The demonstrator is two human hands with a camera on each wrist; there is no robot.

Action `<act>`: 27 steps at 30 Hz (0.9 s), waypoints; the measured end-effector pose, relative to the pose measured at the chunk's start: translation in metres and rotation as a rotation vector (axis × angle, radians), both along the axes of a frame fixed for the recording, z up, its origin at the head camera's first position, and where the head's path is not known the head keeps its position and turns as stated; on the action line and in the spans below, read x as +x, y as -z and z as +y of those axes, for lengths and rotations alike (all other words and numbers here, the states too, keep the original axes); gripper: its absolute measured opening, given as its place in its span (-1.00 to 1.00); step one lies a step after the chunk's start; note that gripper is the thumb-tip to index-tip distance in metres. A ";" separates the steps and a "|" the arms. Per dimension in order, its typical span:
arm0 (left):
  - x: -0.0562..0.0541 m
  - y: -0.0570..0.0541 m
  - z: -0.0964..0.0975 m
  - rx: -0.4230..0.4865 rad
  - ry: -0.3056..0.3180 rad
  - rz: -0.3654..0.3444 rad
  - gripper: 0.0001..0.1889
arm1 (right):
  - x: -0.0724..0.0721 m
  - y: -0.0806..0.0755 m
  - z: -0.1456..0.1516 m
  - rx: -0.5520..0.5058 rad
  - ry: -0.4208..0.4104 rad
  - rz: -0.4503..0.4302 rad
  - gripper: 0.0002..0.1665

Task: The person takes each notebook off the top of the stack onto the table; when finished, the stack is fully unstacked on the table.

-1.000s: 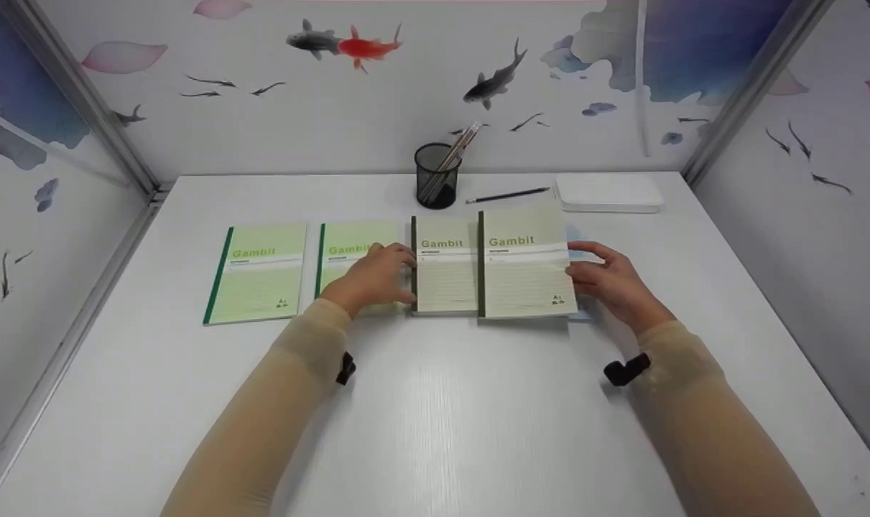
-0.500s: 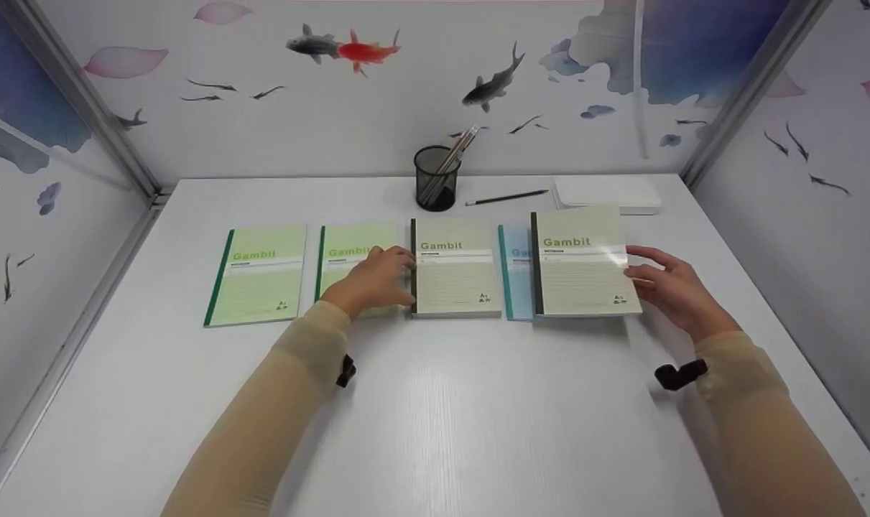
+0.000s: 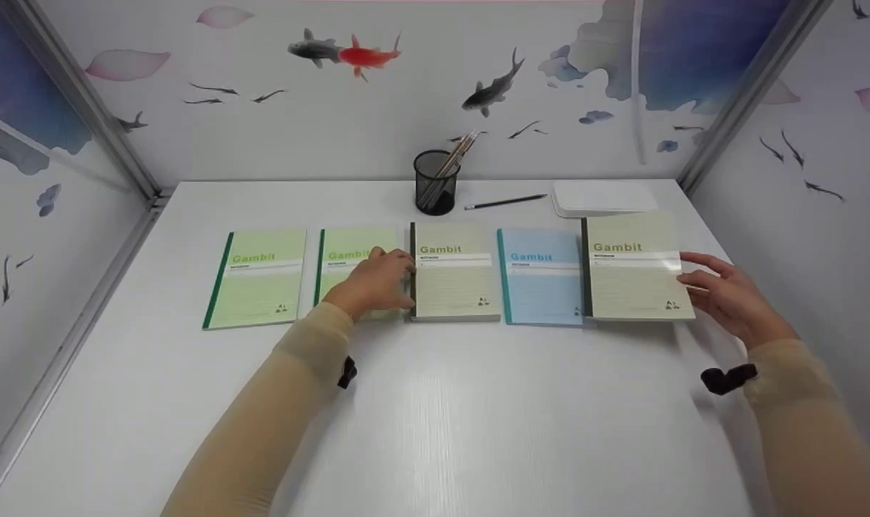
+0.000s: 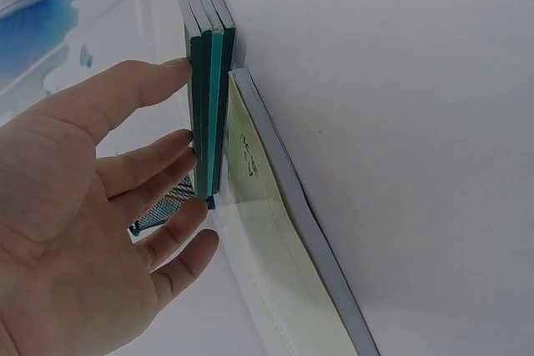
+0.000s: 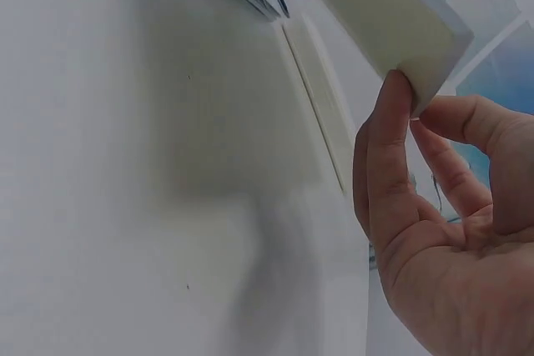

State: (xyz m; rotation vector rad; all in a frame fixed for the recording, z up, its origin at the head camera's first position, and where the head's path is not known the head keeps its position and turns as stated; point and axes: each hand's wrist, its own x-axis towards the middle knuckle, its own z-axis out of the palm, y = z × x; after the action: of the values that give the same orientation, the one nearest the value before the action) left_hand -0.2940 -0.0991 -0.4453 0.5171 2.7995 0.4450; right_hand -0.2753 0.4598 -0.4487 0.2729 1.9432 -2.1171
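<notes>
My right hand (image 3: 740, 301) pinches the right edge of a beige "Gambit" notebook (image 3: 636, 276) with a dark spine. In the right wrist view, that notebook is lifted off the table, thumb on one side and fingers on the other. My left hand (image 3: 370, 283) has its loosely extended fingertips against the spines of a notebook stack (image 3: 455, 276) topped by another beige notebook. Dark and teal spines (image 4: 215, 106) show in the left wrist view. Under the left hand lies a green notebook (image 3: 355, 237), partly hidden. A blue notebook (image 3: 539, 291) lies right of the stack, its right edge covered.
Another green notebook (image 3: 258, 283) lies at the far left of the row. Behind stand a black mesh cup (image 3: 435, 183) with pencils, a loose pencil (image 3: 506, 202) and a flat white box (image 3: 600, 195). Printed panels enclose the white table (image 3: 435, 416) at the back and sides.
My right hand has carried the beige notebook to the right, from beside the stack to past the blue notebook, which is now mostly uncovered. The left hand has stayed at the stack.
</notes>
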 end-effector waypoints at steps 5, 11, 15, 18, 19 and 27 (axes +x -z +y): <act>0.001 0.001 0.001 -0.002 -0.013 -0.012 -0.32 | 0.000 0.005 0.013 0.070 0.010 -0.036 -0.52; 0.002 0.001 0.003 0.013 -0.031 -0.024 -0.31 | -0.003 0.010 0.022 0.218 -0.028 -0.072 -0.43; 0.003 0.000 0.004 0.013 -0.041 -0.016 -0.31 | -0.007 0.013 0.020 0.377 -0.056 -0.059 -0.24; 0.004 0.000 0.004 0.009 -0.049 -0.019 -0.31 | -0.010 0.016 0.020 0.471 -0.063 -0.041 -0.11; 0.004 -0.001 0.005 0.009 -0.052 -0.023 -0.31 | -0.011 0.017 0.020 0.491 -0.067 -0.033 -0.09; 0.003 -0.004 0.006 -0.006 -0.051 -0.027 -0.32 | -0.012 0.020 0.019 0.716 -0.141 0.050 -0.04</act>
State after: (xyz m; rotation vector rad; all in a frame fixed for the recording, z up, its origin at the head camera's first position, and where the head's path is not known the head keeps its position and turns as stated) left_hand -0.2908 -0.0935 -0.4415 0.4355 2.7930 0.4500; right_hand -0.2873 0.4790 -0.4688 0.1995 2.5945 -1.2826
